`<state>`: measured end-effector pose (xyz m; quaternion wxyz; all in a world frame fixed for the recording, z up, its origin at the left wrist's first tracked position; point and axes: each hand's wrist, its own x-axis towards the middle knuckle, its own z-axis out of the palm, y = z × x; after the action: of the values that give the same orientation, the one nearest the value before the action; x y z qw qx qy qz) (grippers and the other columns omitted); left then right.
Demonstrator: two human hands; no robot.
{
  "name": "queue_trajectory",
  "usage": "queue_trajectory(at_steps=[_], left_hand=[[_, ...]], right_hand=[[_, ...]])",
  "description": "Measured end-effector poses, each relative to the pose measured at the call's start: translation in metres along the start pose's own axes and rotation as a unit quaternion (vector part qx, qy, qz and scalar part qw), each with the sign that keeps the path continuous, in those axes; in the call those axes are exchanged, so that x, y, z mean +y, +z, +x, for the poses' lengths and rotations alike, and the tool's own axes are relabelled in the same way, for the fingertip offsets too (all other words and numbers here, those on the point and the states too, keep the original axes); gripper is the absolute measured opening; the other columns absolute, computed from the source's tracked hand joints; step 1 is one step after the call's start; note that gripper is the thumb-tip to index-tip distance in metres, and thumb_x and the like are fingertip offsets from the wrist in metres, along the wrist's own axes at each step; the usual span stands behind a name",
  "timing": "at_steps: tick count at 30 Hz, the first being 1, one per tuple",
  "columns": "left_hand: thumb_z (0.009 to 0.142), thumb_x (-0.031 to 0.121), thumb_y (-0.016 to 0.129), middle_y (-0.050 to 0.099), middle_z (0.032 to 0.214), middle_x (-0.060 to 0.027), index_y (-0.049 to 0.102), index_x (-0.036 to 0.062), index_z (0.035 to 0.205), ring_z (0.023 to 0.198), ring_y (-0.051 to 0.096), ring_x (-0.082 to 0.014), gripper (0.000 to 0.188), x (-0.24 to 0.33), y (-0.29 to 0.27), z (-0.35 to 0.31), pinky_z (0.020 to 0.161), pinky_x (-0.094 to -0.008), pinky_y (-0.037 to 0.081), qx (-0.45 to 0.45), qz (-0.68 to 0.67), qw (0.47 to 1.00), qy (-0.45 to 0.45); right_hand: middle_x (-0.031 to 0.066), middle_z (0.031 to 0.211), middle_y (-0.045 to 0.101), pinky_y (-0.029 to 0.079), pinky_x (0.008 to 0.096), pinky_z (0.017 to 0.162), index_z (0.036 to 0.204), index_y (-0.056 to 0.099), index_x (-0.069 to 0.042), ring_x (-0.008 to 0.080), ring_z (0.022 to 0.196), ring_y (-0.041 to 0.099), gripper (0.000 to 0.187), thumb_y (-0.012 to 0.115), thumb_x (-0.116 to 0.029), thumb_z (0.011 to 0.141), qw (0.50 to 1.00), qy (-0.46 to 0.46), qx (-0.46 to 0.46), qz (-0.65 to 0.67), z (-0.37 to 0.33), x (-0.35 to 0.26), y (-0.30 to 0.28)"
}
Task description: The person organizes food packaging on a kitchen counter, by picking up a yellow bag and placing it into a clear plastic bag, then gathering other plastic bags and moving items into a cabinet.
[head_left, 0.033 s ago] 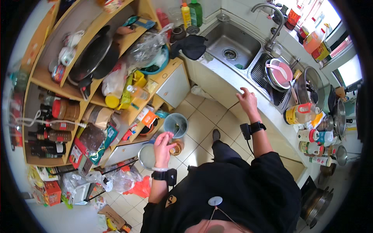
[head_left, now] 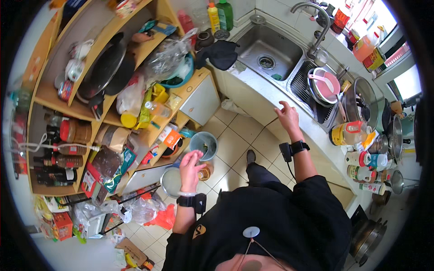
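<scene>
My left hand (head_left: 190, 170) hangs in the air above the floor with its fingers partly stretched and apart, and nothing shows in it. Under it, farther down, stand a grey-blue bucket (head_left: 209, 139) and a pale round container (head_left: 171, 182). An amber-coloured container (head_left: 205, 172) shows beside its fingers, partly hidden. My right hand (head_left: 288, 118) is raised near the front edge of the white counter (head_left: 259, 84), loosely bent, fingers apart, holding nothing that I can see. Dark bands with small boxes sit on both wrists.
Beyond the right hand are a steel sink (head_left: 271, 41), a curved tap (head_left: 322, 32) and a drainer with a pink strainer (head_left: 324, 85). Jars and a large oil bottle (head_left: 349, 133) line the counter. Crowded wooden shelves (head_left: 68, 103) fill the left. Plastic bags (head_left: 149, 208) lie low at left.
The surroundings sit very slightly differently in the picture, the shelves a little farther left. Both hands keep nearly the same place and pose.
</scene>
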<state>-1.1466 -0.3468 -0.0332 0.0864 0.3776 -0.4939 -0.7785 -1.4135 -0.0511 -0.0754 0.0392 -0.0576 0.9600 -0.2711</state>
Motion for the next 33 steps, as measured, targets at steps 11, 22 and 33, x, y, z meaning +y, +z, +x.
queue_trajectory(at_steps=[11,22,33], left_hand=[[0.091,0.017,0.052,0.061,0.101,-0.0061,0.056,0.0065,0.106,0.099,0.058,-0.0165,0.019,0.03,0.151,0.124,0.07,-0.0369,0.053,-0.125,0.097,0.987,-0.035],[0.09,0.019,0.053,0.06,0.102,-0.0053,0.056,0.0075,0.104,0.1,0.057,-0.0168,0.018,0.066,0.18,0.213,0.072,-0.0413,0.053,-0.169,0.117,0.977,-0.051],[0.09,0.015,0.054,0.062,0.098,-0.0061,0.058,0.0061,0.102,0.095,0.059,-0.0156,0.015,0.051,0.09,0.112,0.069,-0.0349,0.053,0.026,-0.016,0.998,0.05]], right_hand=[[0.0079,0.074,0.062,0.046,0.0385,0.071,0.105,0.062,-0.013,0.0264,0.08,0.056,0.036,0.067,-0.033,0.076,0.993,0.043,-0.075,0.084,0.051,0.042,-0.022],[0.0117,0.065,0.061,0.044,0.0348,0.054,0.101,0.063,-0.006,0.0223,0.056,0.057,0.031,0.067,-0.027,0.078,0.982,0.098,-0.031,0.161,0.052,0.071,-0.037],[0.0117,0.076,0.064,0.048,0.0352,0.067,0.101,0.063,-0.01,0.0247,0.072,0.062,0.027,0.065,-0.027,0.08,0.979,-0.056,-0.145,0.132,0.09,0.002,-0.005]])
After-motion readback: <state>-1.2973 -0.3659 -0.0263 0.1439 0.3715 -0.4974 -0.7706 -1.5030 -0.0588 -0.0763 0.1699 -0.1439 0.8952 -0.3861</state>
